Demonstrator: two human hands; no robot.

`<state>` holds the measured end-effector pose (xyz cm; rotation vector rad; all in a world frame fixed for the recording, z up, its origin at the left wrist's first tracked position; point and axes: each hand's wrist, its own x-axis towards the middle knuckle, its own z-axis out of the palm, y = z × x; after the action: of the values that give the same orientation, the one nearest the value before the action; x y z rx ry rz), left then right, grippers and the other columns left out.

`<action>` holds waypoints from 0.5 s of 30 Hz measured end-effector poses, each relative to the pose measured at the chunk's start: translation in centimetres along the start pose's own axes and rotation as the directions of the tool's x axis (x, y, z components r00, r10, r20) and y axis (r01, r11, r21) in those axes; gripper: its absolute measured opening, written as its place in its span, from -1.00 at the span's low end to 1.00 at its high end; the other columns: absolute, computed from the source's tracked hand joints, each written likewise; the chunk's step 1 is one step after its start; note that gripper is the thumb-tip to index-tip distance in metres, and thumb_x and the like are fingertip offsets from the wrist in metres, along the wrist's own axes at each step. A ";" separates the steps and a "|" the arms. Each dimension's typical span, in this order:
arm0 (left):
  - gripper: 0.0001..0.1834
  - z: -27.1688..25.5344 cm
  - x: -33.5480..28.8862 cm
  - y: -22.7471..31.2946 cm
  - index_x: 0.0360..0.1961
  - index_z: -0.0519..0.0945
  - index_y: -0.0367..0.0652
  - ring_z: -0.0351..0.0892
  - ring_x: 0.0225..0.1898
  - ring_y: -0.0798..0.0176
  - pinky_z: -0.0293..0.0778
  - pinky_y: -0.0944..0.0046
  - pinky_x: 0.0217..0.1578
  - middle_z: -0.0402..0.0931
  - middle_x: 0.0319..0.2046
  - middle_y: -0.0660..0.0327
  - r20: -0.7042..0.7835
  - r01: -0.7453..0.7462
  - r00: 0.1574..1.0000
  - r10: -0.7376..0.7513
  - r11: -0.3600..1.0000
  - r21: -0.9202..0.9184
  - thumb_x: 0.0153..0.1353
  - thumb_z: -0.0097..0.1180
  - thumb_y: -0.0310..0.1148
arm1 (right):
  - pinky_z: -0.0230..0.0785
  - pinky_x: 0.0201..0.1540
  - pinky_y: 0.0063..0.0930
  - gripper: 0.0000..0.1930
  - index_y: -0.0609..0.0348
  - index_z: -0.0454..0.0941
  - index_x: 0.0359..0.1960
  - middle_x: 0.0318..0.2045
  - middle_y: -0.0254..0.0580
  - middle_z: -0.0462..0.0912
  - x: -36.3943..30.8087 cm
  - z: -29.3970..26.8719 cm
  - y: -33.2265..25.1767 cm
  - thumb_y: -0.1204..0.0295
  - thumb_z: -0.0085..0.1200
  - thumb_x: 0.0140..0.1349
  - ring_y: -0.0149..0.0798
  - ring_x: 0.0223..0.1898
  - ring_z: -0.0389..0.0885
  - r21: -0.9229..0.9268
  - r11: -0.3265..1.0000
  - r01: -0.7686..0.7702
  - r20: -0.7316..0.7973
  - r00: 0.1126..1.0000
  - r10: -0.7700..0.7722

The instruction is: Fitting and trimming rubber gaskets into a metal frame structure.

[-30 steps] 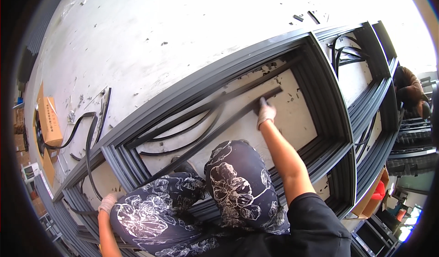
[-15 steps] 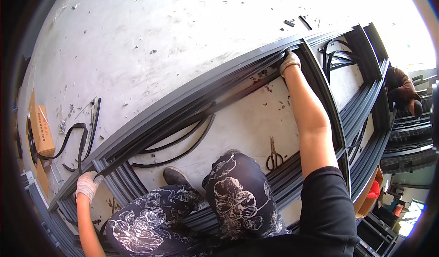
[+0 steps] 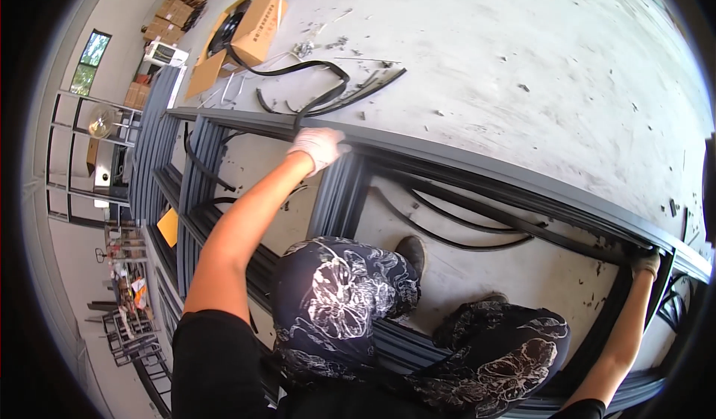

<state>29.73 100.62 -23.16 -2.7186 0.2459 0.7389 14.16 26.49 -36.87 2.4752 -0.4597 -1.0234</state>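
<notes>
At the far rail [image 3: 477, 169] of the stacked grey frames, both gloved hands are spread wide apart. The left hand [image 3: 318, 149] is over the rail, near where a crossbar [image 3: 335, 203] meets it. Its fingers are blurred, so I cannot tell whether they are closed on anything. The right hand [image 3: 646, 263] is well off to the right, down by the corner of the same opening, at the end of a black strip [image 3: 574, 244]. Its fingertips are lost in the dark corner, and whether they grip the strip or only touch it cannot be told.

That strip runs along the inner side of the far rail, between the two hands; toward the left hand it blurs into shadow. Just beside it, curved strips [image 3: 477, 247] lie inside the opening on the pale floor [image 3: 462, 61]. The person's shoes [image 3: 412, 257] are in that opening too, below dark trousers [image 3: 343, 292] with white flower outlines.

Beyond the rail, an open cardboard box [image 3: 257, 27] holds a black coil [image 3: 231, 25]. A long black band [image 3: 328, 63] trails from the box and bends back to the rail near the left hand. Small dark scraps [image 3: 524, 87] dot the floor. Over on the left, a yellow sheet [image 3: 168, 227] rests among the frames.
</notes>
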 end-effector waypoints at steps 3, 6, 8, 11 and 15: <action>-0.63 0.6 0.1 -0.2 -0.24 0.53 -0.21 0.54 -0.21 -0.08 0.41 0.05 -0.14 0.55 -0.32 -0.04 0.026 0.062 0.998 -0.063 0.997 0.043 0.17 0.03 -0.09 | -0.14 0.35 -0.39 -0.35 -0.02 0.12 0.30 0.29 -0.33 0.20 0.4 -0.8 -0.3 -0.10 -0.39 0.27 -0.27 0.34 0.04 -0.042 0.997 0.068 -0.074 0.995 -0.071; -0.73 1.9 0.2 -1.1 -0.30 0.50 -0.20 0.55 -0.21 -0.05 0.42 0.03 -0.18 0.57 -0.35 0.00 -0.134 0.024 0.991 -0.026 0.999 -0.021 0.14 0.06 -0.19 | -0.13 0.35 -0.37 -0.37 -0.04 0.14 0.29 0.29 -0.34 0.19 2.0 0.9 1.3 -0.10 -0.42 0.28 -0.26 0.34 0.03 -0.021 0.993 0.119 -0.126 0.985 -0.121; -0.74 2.3 0.8 -2.3 -0.30 0.51 -0.18 0.55 -0.21 -0.04 0.41 0.04 -0.17 0.58 -0.35 0.01 -0.183 0.001 0.983 0.007 0.999 0.043 0.14 0.06 -0.20 | -0.13 0.35 -0.36 -0.37 -0.06 0.15 0.29 0.29 -0.34 0.19 3.5 3.0 3.1 -0.10 -0.43 0.28 -0.27 0.34 0.03 -0.062 0.995 0.078 -0.060 0.995 -0.082; -0.80 1.6 0.3 -1.8 -0.30 0.53 -0.14 0.55 -0.20 -0.01 0.36 0.06 -0.14 0.58 -0.35 0.03 -0.141 0.037 0.990 -0.022 0.994 0.104 0.14 0.05 -0.25 | -0.13 0.35 -0.34 -0.38 -0.08 0.16 0.28 0.29 -0.34 0.19 2.3 0.6 0.9 -0.10 -0.44 0.28 -0.28 0.34 0.04 -0.094 0.993 0.067 0.018 0.998 -0.065; -0.78 1.3 1.1 -1.2 -0.30 0.57 -0.13 0.56 -0.18 0.03 0.34 0.04 -0.12 0.59 -0.33 0.08 -0.153 0.028 0.988 -0.014 0.995 0.092 0.16 0.01 -0.24 | -0.14 0.36 -0.32 -0.40 -0.10 0.15 0.29 0.30 -0.35 0.18 2.0 0.4 1.5 -0.07 -0.45 0.29 -0.28 0.34 0.04 -0.063 0.996 0.056 0.027 0.998 -0.054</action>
<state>30.38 102.06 -24.46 -2.6861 0.2784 0.5008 15.01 24.25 -37.52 2.4327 -0.3624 -1.0759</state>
